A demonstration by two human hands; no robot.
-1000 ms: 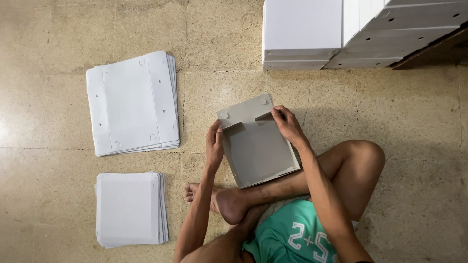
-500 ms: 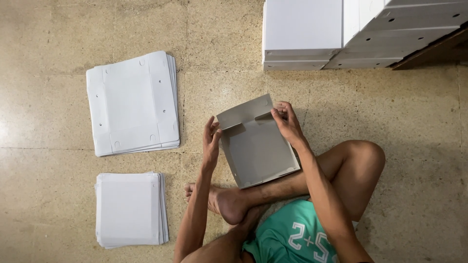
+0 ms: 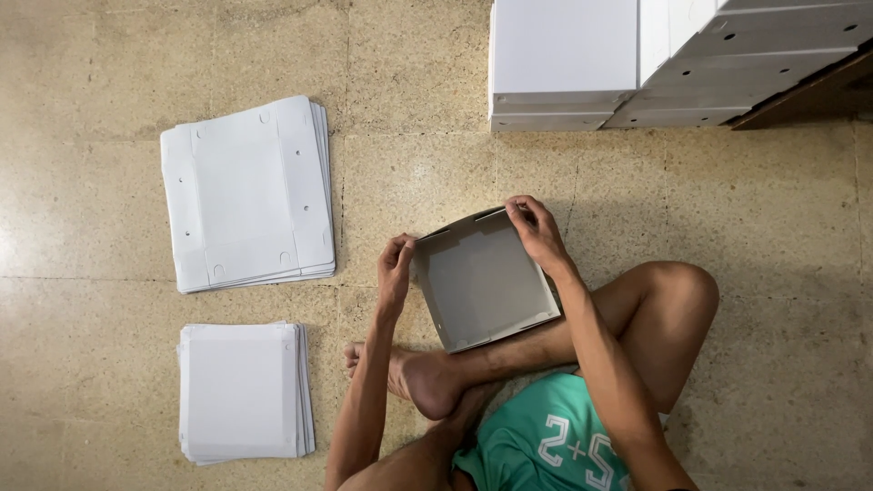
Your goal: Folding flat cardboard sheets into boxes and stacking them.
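**Grey cardboard tray held between two hands on a speckled floor**

Speckled beige stone floor [image 3: 746, 300] fills the view, with a person sitting cross-legged on it at the lower edge. Between the knees and the floor's middle lies a shallow grey cardboard box tray [image 3: 482, 282], its side walls folded up. The left hand [image 3: 396, 265] is closed on the tray's left corner, fingers curled over the wall. The right hand [image 3: 536, 229] pinches the far wall near its right end, thumb and fingertips pressed together on the flap.

Well apart to the left, a stack of flat white die-cut cardboard sheets with small holes [image 3: 247, 193] lies on the floor. Nearer the lower left corner sits a smaller stack of plain white square sheets [image 3: 244, 391]. Along the floor's far edge stand piles of assembled white cardboard boxes [image 3: 564, 64], with more of them tilted towards the right corner.
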